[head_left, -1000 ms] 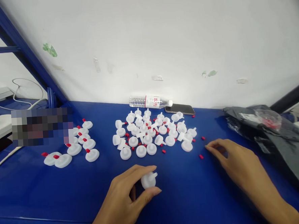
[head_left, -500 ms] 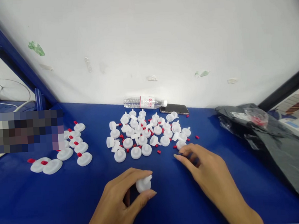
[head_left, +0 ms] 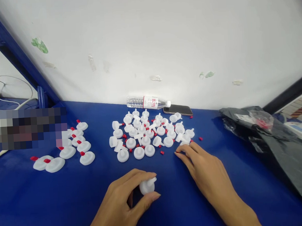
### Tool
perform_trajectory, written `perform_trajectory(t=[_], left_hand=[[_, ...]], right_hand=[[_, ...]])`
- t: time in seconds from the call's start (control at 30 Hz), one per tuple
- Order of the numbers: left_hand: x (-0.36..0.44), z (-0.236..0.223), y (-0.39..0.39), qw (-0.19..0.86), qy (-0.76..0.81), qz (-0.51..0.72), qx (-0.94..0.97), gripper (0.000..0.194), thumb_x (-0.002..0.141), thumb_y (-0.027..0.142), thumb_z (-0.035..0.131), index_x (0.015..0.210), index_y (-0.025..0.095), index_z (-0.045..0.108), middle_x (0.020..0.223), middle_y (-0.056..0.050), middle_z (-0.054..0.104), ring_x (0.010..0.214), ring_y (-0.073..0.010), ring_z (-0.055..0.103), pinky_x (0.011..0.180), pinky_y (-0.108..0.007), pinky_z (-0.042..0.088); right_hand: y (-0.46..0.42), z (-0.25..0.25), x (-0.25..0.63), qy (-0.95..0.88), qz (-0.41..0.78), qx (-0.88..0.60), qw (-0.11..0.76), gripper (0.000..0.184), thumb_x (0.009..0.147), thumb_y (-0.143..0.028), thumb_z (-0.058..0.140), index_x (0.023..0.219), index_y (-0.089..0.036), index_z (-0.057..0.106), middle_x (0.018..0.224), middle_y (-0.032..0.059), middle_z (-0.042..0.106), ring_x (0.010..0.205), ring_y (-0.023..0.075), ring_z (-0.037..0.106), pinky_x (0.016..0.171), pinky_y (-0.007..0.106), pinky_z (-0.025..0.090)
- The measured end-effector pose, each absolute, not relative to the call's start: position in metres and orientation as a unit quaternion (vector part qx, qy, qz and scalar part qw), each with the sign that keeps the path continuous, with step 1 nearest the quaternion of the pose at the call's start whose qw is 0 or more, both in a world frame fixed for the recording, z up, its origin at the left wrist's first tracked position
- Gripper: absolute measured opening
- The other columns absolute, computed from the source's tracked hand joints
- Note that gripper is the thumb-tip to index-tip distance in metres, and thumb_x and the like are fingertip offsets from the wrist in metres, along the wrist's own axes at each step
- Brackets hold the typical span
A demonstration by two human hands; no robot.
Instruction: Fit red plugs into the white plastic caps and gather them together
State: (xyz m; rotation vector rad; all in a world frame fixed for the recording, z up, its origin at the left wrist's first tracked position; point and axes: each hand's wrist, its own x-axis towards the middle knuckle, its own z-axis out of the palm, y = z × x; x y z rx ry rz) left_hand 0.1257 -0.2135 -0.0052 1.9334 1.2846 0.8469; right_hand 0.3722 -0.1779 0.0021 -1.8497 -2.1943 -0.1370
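In the head view, my left hand [head_left: 130, 199] grips a white plastic nozzle cap [head_left: 147, 187] between thumb and fingers, its narrow spout tilted up to the right. My right hand [head_left: 202, 167] is at the right front edge of a cluster of similar white caps [head_left: 149, 150]. Its thumb and index fingertip pinch together on a small red cap, almost wholly hidden by the fingers. Other small red caps [head_left: 162, 152] lie among and around the white ones. To the left stand several white caps with red tips fitted [head_left: 87, 158].
A clear water bottle [head_left: 150, 102] lies along the wall, with a phone [head_left: 177, 110] beside it. On the right, a dark plastic bag [head_left: 279, 156] covers part of the blue table [head_left: 44, 204]. A pixelated patch blurs the left side.
My right thumb and index finger have closed together where a red cap lay by the cluster. My left hand still holds the white nozzle cap. The view has shifted slightly.
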Motion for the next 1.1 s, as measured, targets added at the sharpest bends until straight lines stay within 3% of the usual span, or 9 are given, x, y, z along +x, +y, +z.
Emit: perform_trajectory(t=[0.1, 0.23, 0.37, 0.6, 0.83, 1.0, 1.1], left_hand=[[0.126, -0.005, -0.215, 0.322, 0.530, 0.302, 0.724, 0.032, 0.088, 0.047, 0.074, 0.118, 0.037, 0.073, 0.092, 0.005, 0.077, 0.059, -0.0099, 0.059, 0.056, -0.018, 0.050], [0.127, -0.006, -0.215, 0.332, 0.535, 0.320, 0.708, 0.045, 0.080, 0.046, 0.082, 0.124, 0.039, 0.071, 0.091, 0.007, 0.077, 0.055, -0.0091, 0.055, 0.052, -0.017, 0.048], [0.128, -0.006, -0.214, 0.337, 0.524, 0.328, 0.711, 0.047, 0.078, 0.041, 0.085, 0.122, 0.039, 0.071, 0.083, 0.009, 0.076, 0.054, -0.0088, 0.054, 0.051, -0.016, 0.048], [0.126, -0.010, -0.217, 0.311, 0.508, 0.332, 0.732, 0.050, 0.080, 0.038, 0.084, 0.127, 0.035, 0.068, 0.101, 0.006, 0.079, 0.055, -0.0101, 0.058, 0.051, -0.019, 0.049], [0.128, -0.002, -0.218, 0.293, 0.503, 0.335, 0.741, 0.058, 0.076, 0.026, 0.089, 0.128, 0.035, 0.065, 0.099, 0.006, 0.075, 0.085, -0.0152, 0.069, 0.078, -0.024, 0.057], [0.127, -0.006, -0.222, 0.253, 0.469, 0.378, 0.757, 0.038, 0.085, 0.010, 0.076, 0.117, 0.030, 0.068, 0.094, 0.004, 0.070, 0.084, -0.0127, 0.067, 0.076, -0.019, 0.056], [0.118, -0.011, -0.227, 0.238, 0.473, 0.384, 0.756, 0.032, 0.089, 0.011, 0.071, 0.115, 0.030, 0.068, 0.096, 0.002, 0.070, 0.084, -0.0123, 0.068, 0.074, -0.018, 0.057]], right_hand=[[-0.187, 0.001, 0.374, -0.753, 0.025, -0.625, 0.201, 0.018, 0.103, -0.035, 0.052, 0.103, -0.028, 0.069, 0.101, -0.0004, 0.074, 0.073, 0.0203, 0.074, 0.055, 0.029, 0.053], [-0.205, 0.008, 0.370, -0.713, 0.189, -0.588, 0.332, 0.015, 0.101, -0.036, 0.060, 0.108, -0.031, 0.071, 0.091, -0.0050, 0.079, 0.075, 0.0153, 0.077, 0.066, 0.020, 0.059], [-0.219, 0.017, 0.353, -0.708, 0.245, -0.527, 0.402, 0.008, 0.095, -0.030, 0.070, 0.097, -0.031, 0.077, 0.092, -0.0065, 0.080, 0.080, 0.0130, 0.078, 0.075, 0.014, 0.059], [-0.223, 0.005, 0.328, -0.778, 0.216, -0.423, 0.411, 0.026, 0.099, -0.015, 0.059, 0.111, -0.029, 0.077, 0.105, -0.0026, 0.079, 0.090, 0.0120, 0.077, 0.086, 0.015, 0.059], [-0.221, -0.005, 0.318, -0.766, 0.187, -0.442, 0.427, 0.020, 0.097, -0.019, 0.063, 0.113, -0.029, 0.072, 0.104, -0.0036, 0.080, 0.088, 0.0128, 0.078, 0.084, 0.015, 0.060], [-0.220, -0.007, 0.300, -0.750, 0.236, -0.441, 0.433, 0.025, 0.094, -0.024, 0.069, 0.118, -0.032, 0.063, 0.093, -0.0094, 0.079, 0.076, 0.0086, 0.077, 0.076, 0.011, 0.059], [-0.220, -0.006, 0.294, -0.754, 0.261, -0.429, 0.423, 0.025, 0.095, -0.028, 0.069, 0.119, -0.033, 0.061, 0.097, -0.0095, 0.079, 0.077, 0.0084, 0.076, 0.074, 0.011, 0.059]])
